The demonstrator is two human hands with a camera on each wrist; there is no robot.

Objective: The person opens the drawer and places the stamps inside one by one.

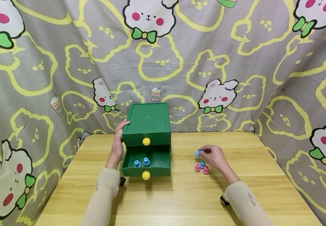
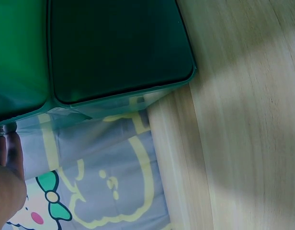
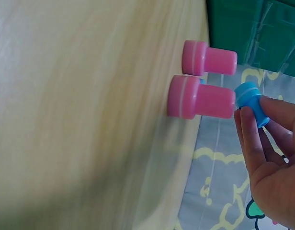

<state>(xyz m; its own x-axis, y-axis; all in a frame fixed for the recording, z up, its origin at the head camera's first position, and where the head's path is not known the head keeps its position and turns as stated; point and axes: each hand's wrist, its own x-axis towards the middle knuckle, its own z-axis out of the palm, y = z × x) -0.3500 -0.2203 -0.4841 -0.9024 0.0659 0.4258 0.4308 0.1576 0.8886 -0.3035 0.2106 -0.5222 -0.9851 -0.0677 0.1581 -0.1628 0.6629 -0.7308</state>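
Blue stamp (image 1: 198, 153) sits pinched in the right hand (image 1: 214, 157) fingertips, lifted above the table (image 1: 179, 194) right of the open lower drawer (image 1: 146, 161). Left hand (image 1: 118, 141) rests flat, fingers straight, against the green drawer cabinet (image 1: 147, 124); steadying it so should ease a clean drop beside the two blue stamps (image 1: 141, 162).

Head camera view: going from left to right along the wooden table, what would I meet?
Left hand → green drawer box with two blue stamps in its open lower drawer → blue stamp pinched by the right hand, with more stamps under it.
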